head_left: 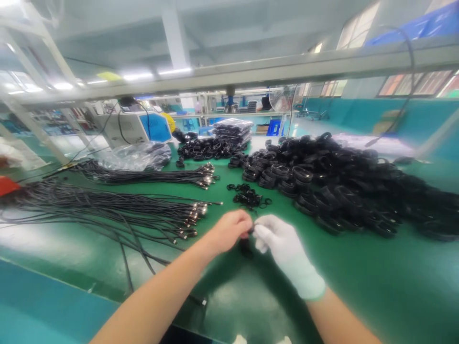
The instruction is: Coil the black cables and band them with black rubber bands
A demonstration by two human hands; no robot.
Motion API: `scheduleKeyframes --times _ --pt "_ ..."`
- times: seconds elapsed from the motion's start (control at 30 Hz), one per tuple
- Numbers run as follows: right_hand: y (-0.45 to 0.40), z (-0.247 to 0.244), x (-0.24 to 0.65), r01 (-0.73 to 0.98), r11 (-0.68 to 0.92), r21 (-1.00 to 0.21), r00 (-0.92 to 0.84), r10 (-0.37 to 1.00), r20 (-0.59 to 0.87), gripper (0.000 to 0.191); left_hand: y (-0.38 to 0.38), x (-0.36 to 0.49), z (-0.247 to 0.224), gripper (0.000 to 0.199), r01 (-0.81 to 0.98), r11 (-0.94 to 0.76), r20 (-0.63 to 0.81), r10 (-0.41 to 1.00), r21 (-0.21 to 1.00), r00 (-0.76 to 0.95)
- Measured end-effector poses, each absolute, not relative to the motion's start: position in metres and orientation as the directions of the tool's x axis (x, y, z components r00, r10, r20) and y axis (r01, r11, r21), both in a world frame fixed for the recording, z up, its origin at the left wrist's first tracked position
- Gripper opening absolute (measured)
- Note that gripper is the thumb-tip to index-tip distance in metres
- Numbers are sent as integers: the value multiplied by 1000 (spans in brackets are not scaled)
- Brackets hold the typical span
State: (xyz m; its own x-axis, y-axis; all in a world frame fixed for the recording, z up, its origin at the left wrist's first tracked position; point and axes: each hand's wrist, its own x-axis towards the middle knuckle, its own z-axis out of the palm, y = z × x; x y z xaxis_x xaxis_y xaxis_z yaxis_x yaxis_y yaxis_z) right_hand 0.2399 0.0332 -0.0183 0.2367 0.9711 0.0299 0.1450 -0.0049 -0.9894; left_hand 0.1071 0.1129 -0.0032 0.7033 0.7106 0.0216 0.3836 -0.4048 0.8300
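Observation:
My left hand is bare, with its fingers pinched together in front of me over the green table. Beside it, my right hand wears a white glove and also pinches. Both sets of fingertips meet at a small black piece, mostly hidden and too blurred to name. A dark shape shows just below the fingers. Just beyond the hands lies a small heap of black rings.
Straight black cables with metal connectors lie in bundles at left. A large pile of coiled black cables covers the right side. More coils and clear plastic bags sit at the back. A white shelf beam crosses above.

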Motion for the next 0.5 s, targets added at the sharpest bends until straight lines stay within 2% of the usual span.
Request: scheduleKeyframes --times 0.1,0.23,0.37,0.5 --pt "33 -20 243 156 -23 -988 187 982 7 20 116 94 -6 21 402 -391 49 764 828 644" --pt "31 -18 259 442 -120 -889 246 969 -8 17 123 69 -10 18 525 -435 5 774 732 633" --pt "26 -18 270 722 -107 -684 110 993 -38 16 119 54 -19 9 669 -520 -102 745 531 659" --pt "23 -21 272 790 -70 -609 47 997 -53 17 118 55 -28 14 750 -593 -36 777 294 628"
